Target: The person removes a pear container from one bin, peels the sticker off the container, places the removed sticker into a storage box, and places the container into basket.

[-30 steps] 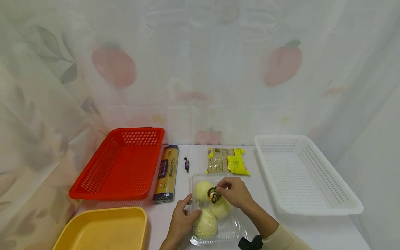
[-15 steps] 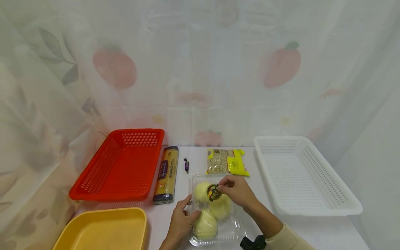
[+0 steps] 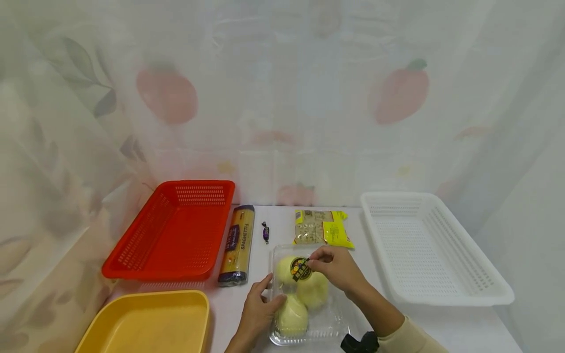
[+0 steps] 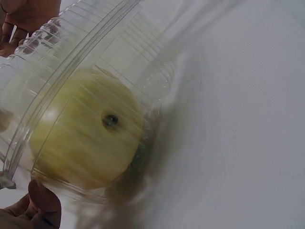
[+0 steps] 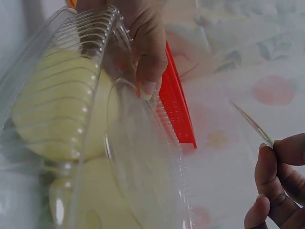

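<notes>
A clear plastic clamshell container (image 3: 324, 328) lies on the white table with three pale yellow round fruits (image 3: 292, 316) inside. My left hand (image 3: 258, 310) grips its left side, thumb over the lid's edge; in the left wrist view one fruit (image 4: 86, 133) shows a dark spot through the wall. Between thumb and forefinger, my right hand (image 3: 336, 267) pinches the edge of a round dark sticker (image 3: 300, 269) with a ribbon-like band. In the right wrist view the sticker (image 5: 253, 124) appears edge-on as a thin strip, apart from the lid (image 5: 143, 157).
Left of the container lie a spaghetti pack (image 3: 237, 245) and a small purple wrapped candy (image 3: 265, 232). A yellow food packet (image 3: 337, 230) is behind it. A red basket (image 3: 176, 235) and yellow tray (image 3: 202, 314) stand left, a white basket (image 3: 423, 245) right. Curtains hang behind.
The pinched sticker has turned and risen slightly, tilting in my right hand's fingers. My left hand keeps its hold on the container, which stays in place.
</notes>
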Motion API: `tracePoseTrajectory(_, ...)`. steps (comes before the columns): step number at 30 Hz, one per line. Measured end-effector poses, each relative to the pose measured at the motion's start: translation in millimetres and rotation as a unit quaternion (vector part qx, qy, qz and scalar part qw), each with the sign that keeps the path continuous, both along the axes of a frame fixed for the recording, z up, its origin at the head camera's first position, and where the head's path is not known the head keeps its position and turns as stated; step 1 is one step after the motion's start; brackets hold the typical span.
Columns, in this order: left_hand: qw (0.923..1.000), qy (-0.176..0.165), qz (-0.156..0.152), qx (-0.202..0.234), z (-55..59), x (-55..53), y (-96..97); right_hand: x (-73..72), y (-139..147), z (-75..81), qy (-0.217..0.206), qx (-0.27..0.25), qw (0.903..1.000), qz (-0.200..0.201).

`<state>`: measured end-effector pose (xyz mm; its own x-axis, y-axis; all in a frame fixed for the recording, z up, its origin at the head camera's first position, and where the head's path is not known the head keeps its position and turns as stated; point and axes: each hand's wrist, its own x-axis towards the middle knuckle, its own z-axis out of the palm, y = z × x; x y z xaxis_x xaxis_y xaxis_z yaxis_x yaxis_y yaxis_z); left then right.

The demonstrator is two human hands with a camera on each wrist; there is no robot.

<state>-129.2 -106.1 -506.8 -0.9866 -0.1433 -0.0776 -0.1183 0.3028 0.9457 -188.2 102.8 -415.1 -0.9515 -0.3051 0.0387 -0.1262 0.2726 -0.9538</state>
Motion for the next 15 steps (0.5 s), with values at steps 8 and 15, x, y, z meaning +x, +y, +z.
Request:
tracePoseTrajectory(8, 0.9998, -0.002, 0.001, -0.018, 8.1, 3.3, -2.2, 2.0, -1.0, 7.8, -0.013, -0.016, 0.9998, 0.001)
tracePoseTrajectory(15, 0.9995, 0.004, 0.013, -0.028, 17.2, 10.2, -9.5, 3.0, -0.8, 11.1, -0.019, -0.03, 0.9993, 0.007)
